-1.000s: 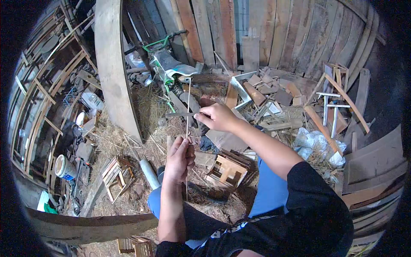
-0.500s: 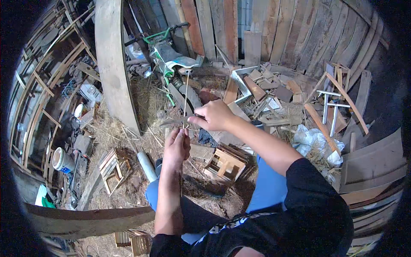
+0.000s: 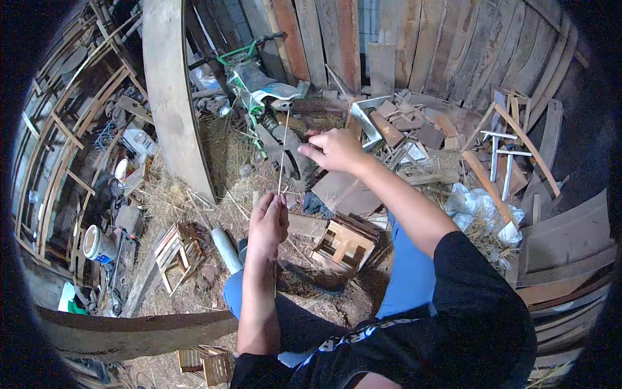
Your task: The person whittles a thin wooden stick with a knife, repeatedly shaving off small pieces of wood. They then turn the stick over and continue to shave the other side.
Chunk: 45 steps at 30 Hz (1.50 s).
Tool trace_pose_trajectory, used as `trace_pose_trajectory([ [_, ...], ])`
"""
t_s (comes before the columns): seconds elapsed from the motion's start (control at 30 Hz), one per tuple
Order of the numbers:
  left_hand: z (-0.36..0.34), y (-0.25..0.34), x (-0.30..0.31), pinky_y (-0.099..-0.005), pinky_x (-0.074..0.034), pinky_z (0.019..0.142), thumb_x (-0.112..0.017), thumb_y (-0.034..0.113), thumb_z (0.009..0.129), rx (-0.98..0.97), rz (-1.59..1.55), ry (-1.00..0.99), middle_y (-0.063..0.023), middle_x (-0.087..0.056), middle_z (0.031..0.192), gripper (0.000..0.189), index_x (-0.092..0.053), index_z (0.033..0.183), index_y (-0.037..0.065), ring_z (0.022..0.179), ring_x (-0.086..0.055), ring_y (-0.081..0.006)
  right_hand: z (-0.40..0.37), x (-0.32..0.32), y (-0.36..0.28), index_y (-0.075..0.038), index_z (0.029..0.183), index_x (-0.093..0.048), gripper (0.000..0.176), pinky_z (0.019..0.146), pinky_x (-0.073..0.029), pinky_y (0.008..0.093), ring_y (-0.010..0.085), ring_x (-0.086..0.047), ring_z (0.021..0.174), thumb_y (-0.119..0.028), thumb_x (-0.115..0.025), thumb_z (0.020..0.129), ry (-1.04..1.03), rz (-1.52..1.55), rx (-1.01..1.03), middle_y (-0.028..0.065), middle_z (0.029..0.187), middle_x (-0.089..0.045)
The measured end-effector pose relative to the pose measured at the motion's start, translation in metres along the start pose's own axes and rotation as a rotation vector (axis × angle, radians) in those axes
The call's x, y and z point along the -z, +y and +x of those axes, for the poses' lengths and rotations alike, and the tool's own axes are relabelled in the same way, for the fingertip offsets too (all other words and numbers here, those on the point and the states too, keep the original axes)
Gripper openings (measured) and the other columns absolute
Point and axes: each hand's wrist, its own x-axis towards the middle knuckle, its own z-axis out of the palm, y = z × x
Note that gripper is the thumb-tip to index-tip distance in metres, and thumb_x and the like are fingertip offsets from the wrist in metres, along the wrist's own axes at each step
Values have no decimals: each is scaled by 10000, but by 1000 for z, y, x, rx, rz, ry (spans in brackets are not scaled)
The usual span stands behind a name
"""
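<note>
Hands [image 3: 267, 223] [image 3: 338, 152] above straw-littered floor [image 3: 170, 175], plank wall [image 3: 447, 55] beyond.

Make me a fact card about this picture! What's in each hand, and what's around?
Left hand: pinching a thin stick
Right hand: gripping a knife, its blade crossing the stick in this view; whether they touch is unclear
Past the hands: a green and white bike
Back wall: upright planks
Floor: straw and scrap wood
Far left: a white bucket
</note>
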Motion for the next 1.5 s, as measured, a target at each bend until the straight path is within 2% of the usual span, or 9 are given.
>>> trace_pose_trajectory([
  [0.4,7,-13,5,-231,-231,386,-487,227,1091,-133,151,-8,76,-422,616,158,-549,971,146,443,-339,-41,-19,-16,-30,-116,678,-658,541,571,-518,499,369,-674,591,-563,-587,976,14,26,243,148,597,-631],
  [0.43,7,-11,3,-231,-229,387,-484,226,1092,-211,297,21,78,-424,622,158,-549,972,147,444,-338,-40,-12,-17,-22,-132,731,-695,527,611,-536,515,381,-689,623,-588,-579,969,-51,46,123,153,636,-660],
  [0.5,0,-2,-3,-232,-232,389,-477,220,1094,14,11,51,78,-425,628,159,-549,974,144,444,-335,-41,7,-11,0,-164,837,-771,529,692,-572,548,406,-720,685,-638,-564,954,-192,86,-125,164,715,-719],
  [0.67,11,-19,-1,-215,-258,415,-483,187,1088,-61,10,45,75,-439,654,145,-551,976,126,484,-357,-30,-21,-12,-26,-101,710,-669,551,634,-552,518,393,-687,643,-565,-562,988,-31,-32,196,160,664,-670],
  [0.77,2,-2,-6,-208,-280,434,-477,162,1089,-81,107,107,58,-487,719,154,-551,964,109,511,-389,-30,4,-13,13,-106,697,-660,560,641,-548,527,401,-690,659,-586,-574,971,-53,3,-23,173,667,-665],
  [0.93,15,-18,-6,-190,-323,496,-503,119,1080,-114,-31,66,50,-511,785,171,-568,928,75,593,-434,-19,-14,-12,-13,-106,714,-691,583,605,-525,527,400,-687,659,-601,-550,987,-32,-45,193,177,652,-657],
  [1.03,4,-1,-5,-190,-325,498,-509,133,1083,28,87,5,44,-515,795,149,-571,958,81,598,-431,-20,18,-12,32,-123,774,-722,572,678,-557,541,407,-715,727,-622,-530,976,-48,-17,-244,191,730,-706],
  [1.17,10,-13,-6,-225,-239,406,-475,234,1102,-54,53,-4,91,-421,633,199,-567,957,133,452,-321,-35,-4,4,16,-114,787,-736,570,679,-552,538,414,-710,739,-603,-522,986,-85,139,-260,196,750,-709],
  [1.5,16,-6,-8,-229,-223,419,-483,274,1110,-24,84,-7,90,-411,626,281,-579,904,109,472,-320,-22,-6,-4,12,-77,836,-691,445,628,-497,513,406,-669,677,-477,-584,999,-21,164,-9,184,679,-648],
])
